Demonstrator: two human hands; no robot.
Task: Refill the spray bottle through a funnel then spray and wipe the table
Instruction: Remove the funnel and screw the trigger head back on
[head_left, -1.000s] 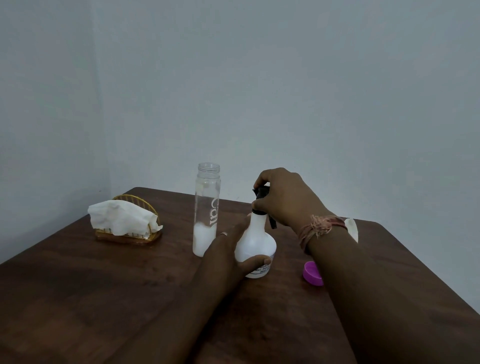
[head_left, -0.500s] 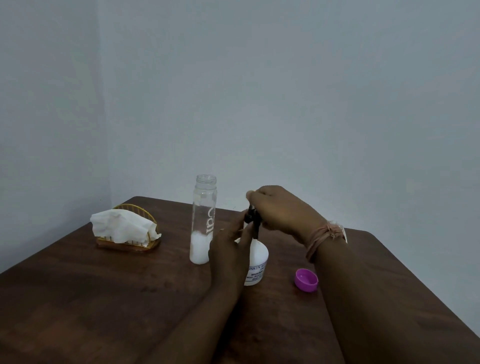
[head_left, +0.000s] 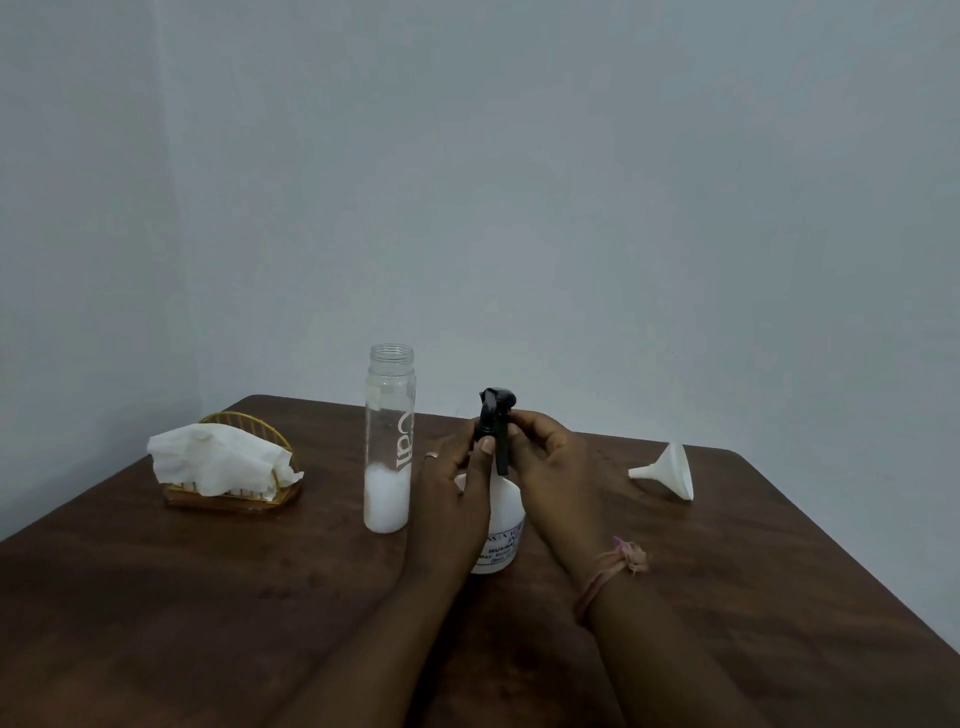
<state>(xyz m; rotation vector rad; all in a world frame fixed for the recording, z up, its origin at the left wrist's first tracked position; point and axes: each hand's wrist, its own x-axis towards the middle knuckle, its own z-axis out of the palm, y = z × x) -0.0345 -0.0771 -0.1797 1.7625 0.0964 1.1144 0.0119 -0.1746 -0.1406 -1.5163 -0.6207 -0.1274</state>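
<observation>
Spray bottle (head_left: 501, 512) stands upright mid-table, long axis vertical, directly between my hands. Left hand (head_left: 452, 488) curls round its neck and shoulder, thumb pressed at the collar; right hand (head_left: 550, 467) pinches the black trigger head (head_left: 496, 423) from the other side, so both grip, right nearer the head. Judging by this, the head is being screwed on or off; can't tell which. Body is smooth white plastic, bulbous, printed label low down. Just left: tall clear cylinder bottle (head_left: 388, 441), open top, white liquid at bottom. White plastic funnel (head_left: 670, 470) lies on its side, well right. Crumpled tissues (head_left: 221, 462) in wire holder (head_left: 234, 493), far left. Dark wood table (head_left: 156, 623).
</observation>
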